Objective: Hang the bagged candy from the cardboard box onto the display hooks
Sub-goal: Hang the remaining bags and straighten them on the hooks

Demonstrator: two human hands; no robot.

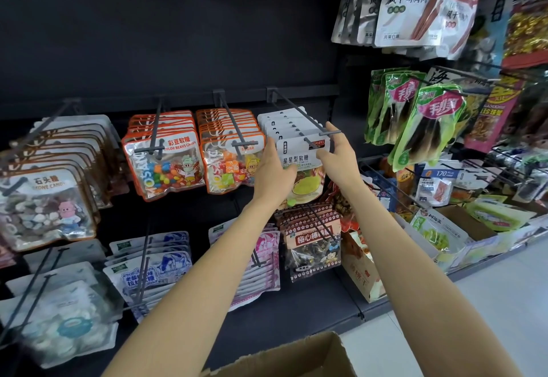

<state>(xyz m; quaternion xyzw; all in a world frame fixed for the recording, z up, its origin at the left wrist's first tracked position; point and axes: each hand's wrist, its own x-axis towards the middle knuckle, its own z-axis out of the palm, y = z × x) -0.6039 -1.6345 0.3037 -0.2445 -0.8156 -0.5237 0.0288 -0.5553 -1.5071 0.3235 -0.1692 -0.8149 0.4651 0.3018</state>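
Note:
A white bag of star-shaped soft candy (299, 166) hangs at the front end of a grey display hook (299, 115), with several like bags behind it. My left hand (274, 169) grips the bag's left edge. My right hand (335, 154) pinches its top right corner, fingers up by the hook's crossbar tip. The cardboard box (296, 359) sits open at the bottom edge of the view; its inside is hidden.
Orange-trimmed candy bags (166, 163) and stone candy bags (44, 207) hang on hooks to the left. A lower row holds blue, pink and dark plum candy bags (311, 246). Green snack bags (427, 127) and boxed goods (444, 234) fill the racks on the right.

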